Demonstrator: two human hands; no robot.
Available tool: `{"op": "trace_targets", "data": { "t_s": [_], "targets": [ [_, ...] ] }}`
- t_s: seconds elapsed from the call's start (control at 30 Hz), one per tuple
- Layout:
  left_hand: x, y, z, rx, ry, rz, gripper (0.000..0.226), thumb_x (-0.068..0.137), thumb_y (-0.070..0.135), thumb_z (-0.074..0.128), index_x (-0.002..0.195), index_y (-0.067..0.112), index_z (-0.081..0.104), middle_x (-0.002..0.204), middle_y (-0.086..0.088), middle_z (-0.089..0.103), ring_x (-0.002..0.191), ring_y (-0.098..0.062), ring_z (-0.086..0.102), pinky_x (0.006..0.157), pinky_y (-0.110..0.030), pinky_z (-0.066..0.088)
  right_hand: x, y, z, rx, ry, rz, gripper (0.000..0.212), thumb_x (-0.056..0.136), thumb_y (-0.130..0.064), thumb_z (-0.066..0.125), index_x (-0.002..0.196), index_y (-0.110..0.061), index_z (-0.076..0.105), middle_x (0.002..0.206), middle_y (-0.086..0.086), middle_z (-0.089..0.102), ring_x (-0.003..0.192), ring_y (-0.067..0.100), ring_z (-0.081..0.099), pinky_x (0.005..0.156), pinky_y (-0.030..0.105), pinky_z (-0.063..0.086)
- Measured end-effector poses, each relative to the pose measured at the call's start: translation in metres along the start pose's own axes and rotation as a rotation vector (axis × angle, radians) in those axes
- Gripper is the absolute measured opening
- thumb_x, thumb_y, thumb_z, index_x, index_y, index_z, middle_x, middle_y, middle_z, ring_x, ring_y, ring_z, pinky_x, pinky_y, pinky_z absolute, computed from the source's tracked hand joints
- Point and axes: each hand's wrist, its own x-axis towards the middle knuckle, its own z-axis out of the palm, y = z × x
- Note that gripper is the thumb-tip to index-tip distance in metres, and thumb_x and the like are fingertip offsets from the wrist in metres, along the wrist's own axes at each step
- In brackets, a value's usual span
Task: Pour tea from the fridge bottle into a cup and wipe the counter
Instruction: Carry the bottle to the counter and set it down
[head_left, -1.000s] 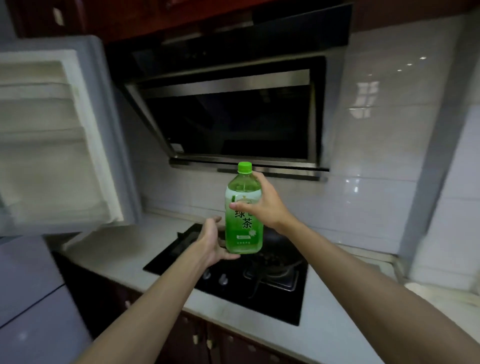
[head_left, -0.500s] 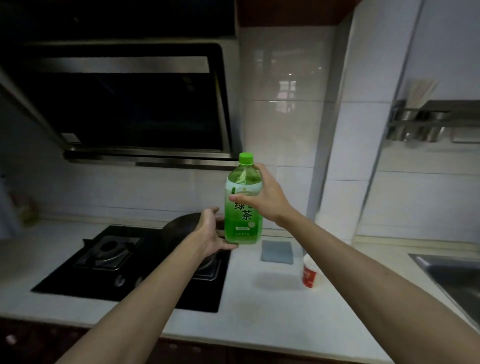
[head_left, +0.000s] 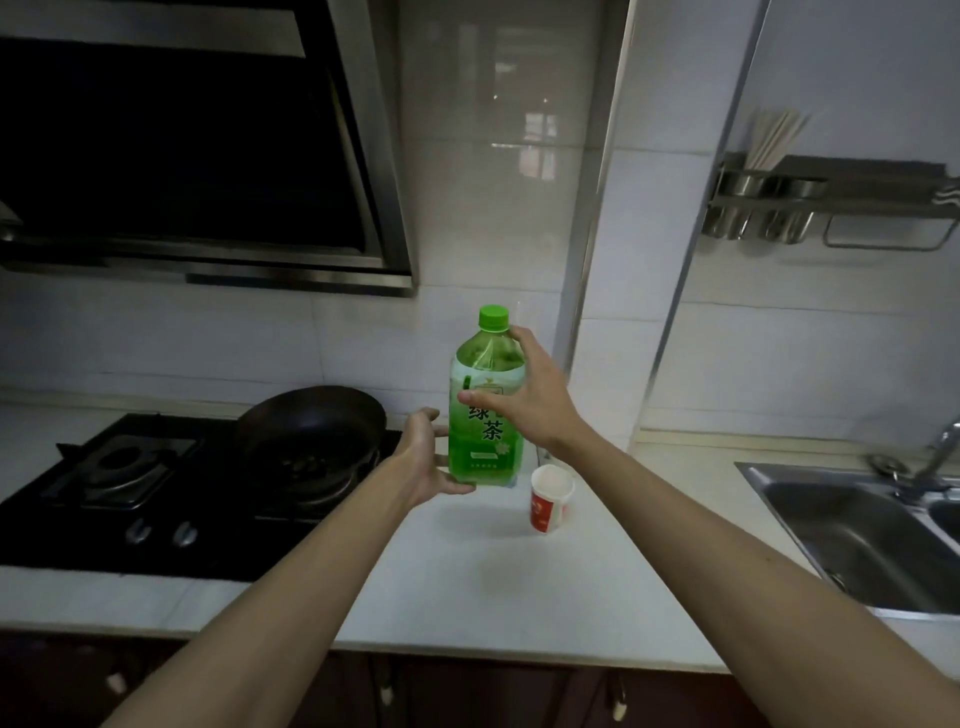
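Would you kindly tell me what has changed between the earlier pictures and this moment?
The bottle was carried rightward, away from the fridge and hob, and now hangs over the counter just left of the cup; the sink has come into view. Unchanged: the right hand grips its upper body, the left hand cups its base, and the cap is on.

The bottle is clear bright green, its cap a flat lime green; its label runs from pale mint at the top to vivid green below, with dark green characters. At five o'clock of it the cup is red outside and white inside. The table is plain white. At nine o'clock the hob is glossy black, the pan dull black. At three o'clock the sink is steel grey. The wall tiles are glossy white
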Motion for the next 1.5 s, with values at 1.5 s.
{"op": "trace_targets", "data": {
  "t_s": [1.5],
  "targets": [
    [0.207,-0.13,-0.06,-0.01,0.197,-0.409,0.027,0.091,0.021,0.042,0.08,0.003,0.059,0.08,-0.018,0.057,0.071,-0.03,0.058,0.072,-0.04,0.052,-0.024,0.238,0.137,-0.028,-0.141,0.374,0.088,0.067,-0.027,0.088,0.139,-0.018,0.039,0.129,0.001,0.045,0.114,0.01,0.044,0.091,0.015,0.038]
  ]
}}
